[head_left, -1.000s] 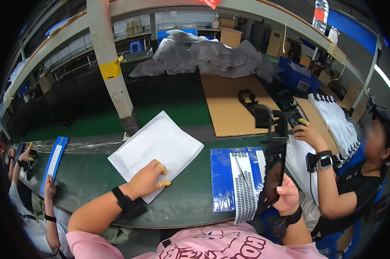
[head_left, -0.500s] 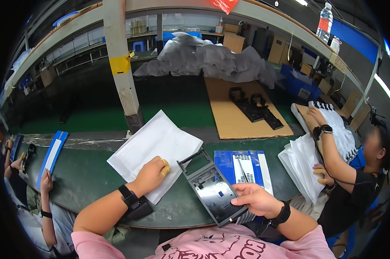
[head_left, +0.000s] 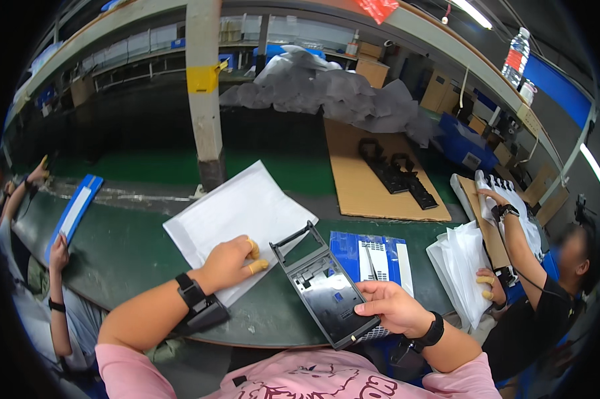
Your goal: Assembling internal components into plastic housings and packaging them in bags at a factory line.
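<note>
My left hand (head_left: 230, 264) rests on the near corner of a white padded bag (head_left: 240, 213) that lies flat on the green belt (head_left: 124, 249), with yellow finger cots on two fingertips. My right hand (head_left: 393, 307) grips the near edge of a flat black device with a handle (head_left: 320, 286), holding it tilted just above the belt. Its handle end points toward the white bag. A blue and white box (head_left: 373, 256) lies on the belt right behind the device.
A person at the right (head_left: 546, 292) handles a stack of white bags (head_left: 463, 266). Another person's arms (head_left: 54, 266) reach onto the belt at the left beside a blue box (head_left: 74, 209). Black parts (head_left: 396, 173) lie on cardboard beyond. A pillar (head_left: 205, 93) stands behind the belt.
My right hand brought the black device down from upright at the right and toward the white bag. My left hand stayed on the bag.
</note>
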Tool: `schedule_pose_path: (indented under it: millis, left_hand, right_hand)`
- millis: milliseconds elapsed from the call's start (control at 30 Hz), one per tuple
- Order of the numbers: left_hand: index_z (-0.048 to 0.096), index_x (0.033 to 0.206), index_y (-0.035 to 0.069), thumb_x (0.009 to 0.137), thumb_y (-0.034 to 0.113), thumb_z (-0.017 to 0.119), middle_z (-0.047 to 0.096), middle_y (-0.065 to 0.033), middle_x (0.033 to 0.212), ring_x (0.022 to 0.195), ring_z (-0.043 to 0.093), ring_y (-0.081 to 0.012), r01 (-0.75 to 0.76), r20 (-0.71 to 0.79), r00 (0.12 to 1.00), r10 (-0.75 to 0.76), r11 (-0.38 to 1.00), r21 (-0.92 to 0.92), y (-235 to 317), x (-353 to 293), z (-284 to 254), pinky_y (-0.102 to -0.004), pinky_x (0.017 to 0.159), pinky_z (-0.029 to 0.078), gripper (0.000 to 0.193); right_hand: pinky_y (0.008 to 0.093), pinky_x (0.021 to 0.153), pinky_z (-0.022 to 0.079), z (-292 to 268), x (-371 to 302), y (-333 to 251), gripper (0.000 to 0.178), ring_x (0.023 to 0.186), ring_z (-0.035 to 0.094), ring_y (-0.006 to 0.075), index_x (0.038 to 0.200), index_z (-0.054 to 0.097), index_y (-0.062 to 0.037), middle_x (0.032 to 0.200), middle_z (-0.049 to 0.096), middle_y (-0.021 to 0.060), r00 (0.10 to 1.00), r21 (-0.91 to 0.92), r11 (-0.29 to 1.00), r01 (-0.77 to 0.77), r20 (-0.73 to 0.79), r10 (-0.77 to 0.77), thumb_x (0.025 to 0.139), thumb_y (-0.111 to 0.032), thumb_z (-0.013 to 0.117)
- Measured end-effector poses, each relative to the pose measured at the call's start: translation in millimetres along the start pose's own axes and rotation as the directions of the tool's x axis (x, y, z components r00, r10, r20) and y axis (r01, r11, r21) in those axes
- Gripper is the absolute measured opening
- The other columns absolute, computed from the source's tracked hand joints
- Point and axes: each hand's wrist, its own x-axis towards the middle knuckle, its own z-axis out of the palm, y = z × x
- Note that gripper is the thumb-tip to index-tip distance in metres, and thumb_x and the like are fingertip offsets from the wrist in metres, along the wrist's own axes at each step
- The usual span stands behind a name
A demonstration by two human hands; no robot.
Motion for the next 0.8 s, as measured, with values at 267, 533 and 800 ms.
schedule_pose_path:
  millis: [267,533,800]
  left_hand:
    - [0.054,0.077,0.004,0.078,0.021,0.055,0.052,-0.011,0.077,0.066,0.054,-0.0299,-0.026,-0.032,0.999,0.03,0.993,0.119,-4,-3,6,-0.0376,0.059,0.044,0.016]
    - [0.055,0.072,0.0,0.075,0.012,0.054,0.055,-0.0145,0.073,0.067,0.054,-0.0318,0.018,-0.128,0.992,-0.017,1.0,0.006,4,0,6,-0.0373,0.061,0.043,0.012]
    - [0.056,0.067,-0.002,0.072,0.009,0.055,0.055,-0.0124,0.058,0.051,0.054,-0.0214,0.135,-0.097,0.98,-0.174,0.936,-0.324,20,6,19,-0.0305,0.048,0.042,0.012]
  right_hand:
    - [0.0248,0.08,0.044,-5,-13,8,0.035,0.088,0.058,0.0154,0.112,0.045,0.0087,0.101,0.058,0.0132,1.0,0.006,1.0,-0.02,0.003,0.02,0.078,0.007,0.051]
    - [0.0246,0.078,0.045,-9,-32,18,0.033,0.085,0.058,0.0148,0.111,0.045,0.0087,0.099,0.058,0.0127,0.999,0.051,0.998,0.039,0.015,-0.04,0.079,0.006,0.05]
    - [0.0259,0.08,0.045,-2,-19,21,0.034,0.088,0.058,0.0157,0.112,0.045,0.0081,0.101,0.058,0.0132,0.999,0.017,0.999,0.046,-0.014,-0.046,0.078,0.007,0.05]
